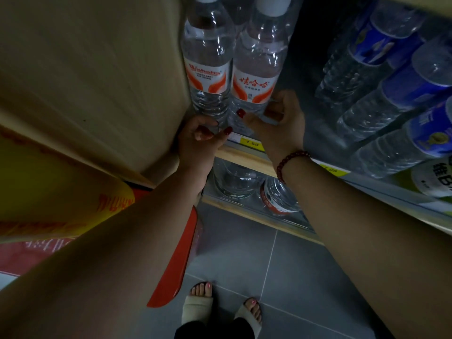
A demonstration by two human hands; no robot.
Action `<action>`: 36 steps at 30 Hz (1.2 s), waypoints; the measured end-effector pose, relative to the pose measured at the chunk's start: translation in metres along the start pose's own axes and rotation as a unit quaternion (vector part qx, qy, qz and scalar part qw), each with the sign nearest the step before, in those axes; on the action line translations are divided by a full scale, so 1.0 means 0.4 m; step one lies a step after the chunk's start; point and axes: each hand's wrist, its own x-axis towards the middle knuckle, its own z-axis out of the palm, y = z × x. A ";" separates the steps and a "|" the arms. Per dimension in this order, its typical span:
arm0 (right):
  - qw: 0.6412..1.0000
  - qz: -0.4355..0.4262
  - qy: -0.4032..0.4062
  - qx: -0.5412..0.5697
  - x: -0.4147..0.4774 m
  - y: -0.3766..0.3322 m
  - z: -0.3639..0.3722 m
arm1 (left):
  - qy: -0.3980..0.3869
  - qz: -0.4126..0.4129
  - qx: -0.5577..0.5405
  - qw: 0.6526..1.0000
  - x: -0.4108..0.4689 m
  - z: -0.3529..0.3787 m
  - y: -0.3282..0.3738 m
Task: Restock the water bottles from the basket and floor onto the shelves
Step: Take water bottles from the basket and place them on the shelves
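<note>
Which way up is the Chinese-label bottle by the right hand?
Upright. The Chinese-label bottle stands base-down on the shelf edge, white cap at top.

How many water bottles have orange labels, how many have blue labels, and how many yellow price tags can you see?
Orange-label bottles: 2, left one and right one
Blue-label bottles: 4, at and
Yellow price tags: 2, at and
Total: 8
</note>
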 end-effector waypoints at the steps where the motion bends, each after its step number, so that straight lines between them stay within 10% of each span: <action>1: 1.000 0.001 -0.001 -0.002 0.001 0.001 -0.001 | 0.000 -0.002 0.000 1.000 0.001 0.000 0.001; 19: 0.976 0.010 -0.013 -0.216 -0.187 -0.065 -0.212 | -0.127 0.037 0.178 0.975 -0.131 0.011 0.128; 36: 0.883 0.246 0.119 -0.383 -0.717 -0.225 -0.744 | -0.474 0.284 0.439 0.709 -0.582 0.273 0.374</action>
